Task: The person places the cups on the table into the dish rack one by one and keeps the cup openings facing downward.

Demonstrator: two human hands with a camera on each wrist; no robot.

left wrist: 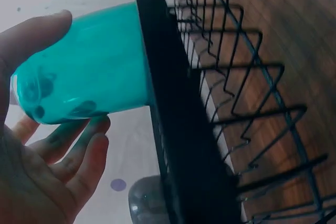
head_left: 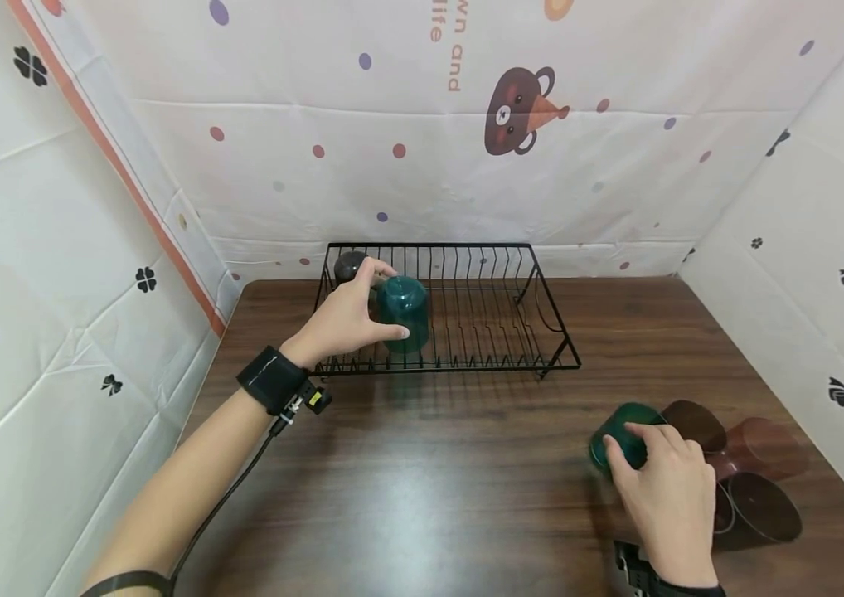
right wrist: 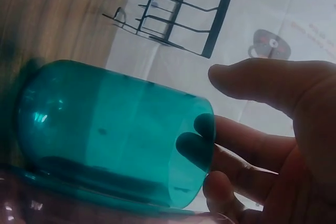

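My left hand [head_left: 385,303] grips a teal plastic cup [head_left: 403,311] that stands mouth-down at the left of a black wire dish rack [head_left: 497,311]. In the left wrist view the thumb lies over that cup [left wrist: 89,66] and the fingers [left wrist: 79,150] curl under it. A dark grey cup [head_left: 350,265] sits in the rack's back left corner, just behind the hand. At the front right of the table, my right hand [head_left: 622,439] holds a second teal cup [head_left: 616,444] lying on its side. In the right wrist view the fingers [right wrist: 247,145] wrap round this cup [right wrist: 105,129].
Three brown translucent cups [head_left: 758,477] lie clustered right of the right hand, touching the teal cup. The dark wooden table [head_left: 429,481] is walled on three sides by patterned white sheeting [head_left: 56,249]. The rack's right half holds nothing.
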